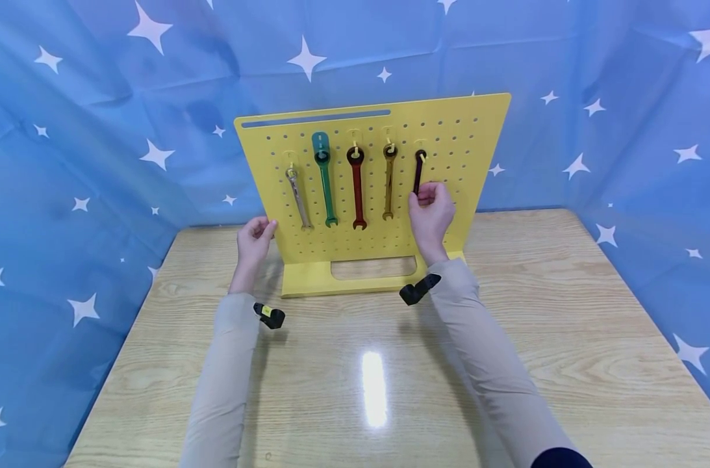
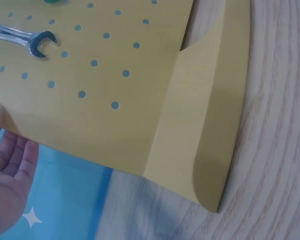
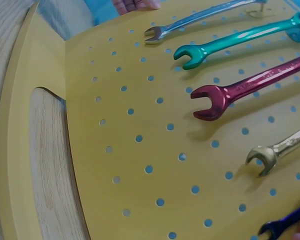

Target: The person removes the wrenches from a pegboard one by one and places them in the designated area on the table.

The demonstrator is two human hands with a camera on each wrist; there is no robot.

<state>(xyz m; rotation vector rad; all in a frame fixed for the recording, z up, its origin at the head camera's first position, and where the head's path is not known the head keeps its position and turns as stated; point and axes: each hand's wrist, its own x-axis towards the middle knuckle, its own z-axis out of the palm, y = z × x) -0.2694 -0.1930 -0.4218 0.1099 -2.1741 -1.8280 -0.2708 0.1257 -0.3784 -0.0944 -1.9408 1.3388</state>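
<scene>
A yellow pegboard [image 1: 471, 107] stands on the table with a row of combination wrenches hung on its hooks. From left to right these are a silver wrench [image 1: 299, 200], a green one [image 1: 328, 192], a red one [image 1: 357, 192], a gold one [image 1: 389, 182] and a dark purple wrench [image 1: 418, 174]. My right hand [image 1: 433, 211] pinches the dark purple wrench near its lower end; its ring end is at the hook. At the board's left edge, my left hand [image 1: 253, 242] grips with the thumb in front and the fingers behind.
The board's foot [image 1: 308, 279] has a long cutout and rests on the wood-grain table [image 1: 331, 364]. Behind and beside the table hangs a blue curtain [image 1: 185, 78] with white stars. A teal tab [image 1: 319, 138] is at the green wrench's hook.
</scene>
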